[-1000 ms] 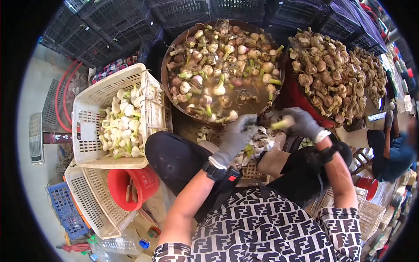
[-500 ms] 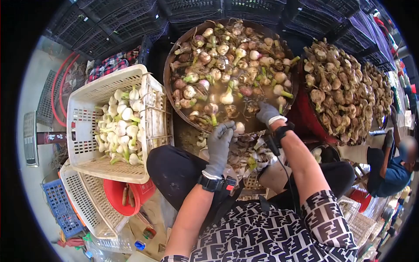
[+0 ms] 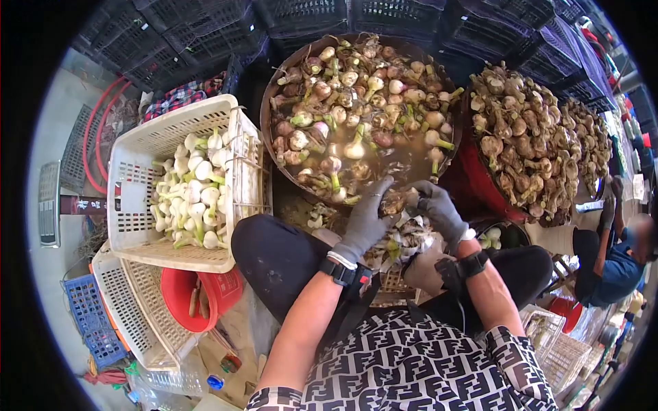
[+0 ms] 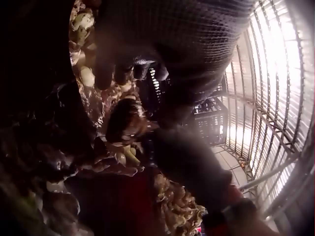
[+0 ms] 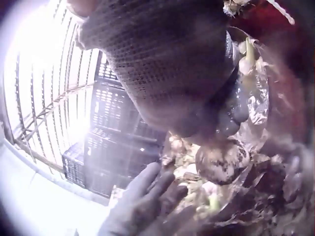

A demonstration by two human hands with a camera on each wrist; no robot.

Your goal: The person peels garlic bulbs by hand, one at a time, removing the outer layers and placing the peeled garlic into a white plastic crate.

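A brown, dirty garlic bulb (image 3: 393,203) is between my two gloved hands, just in front of the tub's near rim. My right hand (image 3: 441,211) grips it with its fingertips. In the right wrist view the bulb (image 5: 224,162) hangs below the right fingers. My left hand (image 3: 369,220) is close on the bulb's other side, its fingers extended, as the right wrist view shows. Beneath the hands lies a heap of pale garlic peelings (image 3: 411,240). The round tub (image 3: 266,113) beyond holds murky water and many garlic bulbs.
A white crate (image 3: 137,246) of cleaned bulbs stands left, with a red bucket (image 3: 226,294) below it. A heap of dry brown garlic (image 3: 521,144) fills the red container at right. Black crates (image 3: 391,17) line the back. Another person (image 3: 606,264) sits at far right.
My right hand left the pale piece it held, dipped into the tub, and came back with a brown garlic bulb. My left hand has moved right, towards that bulb.
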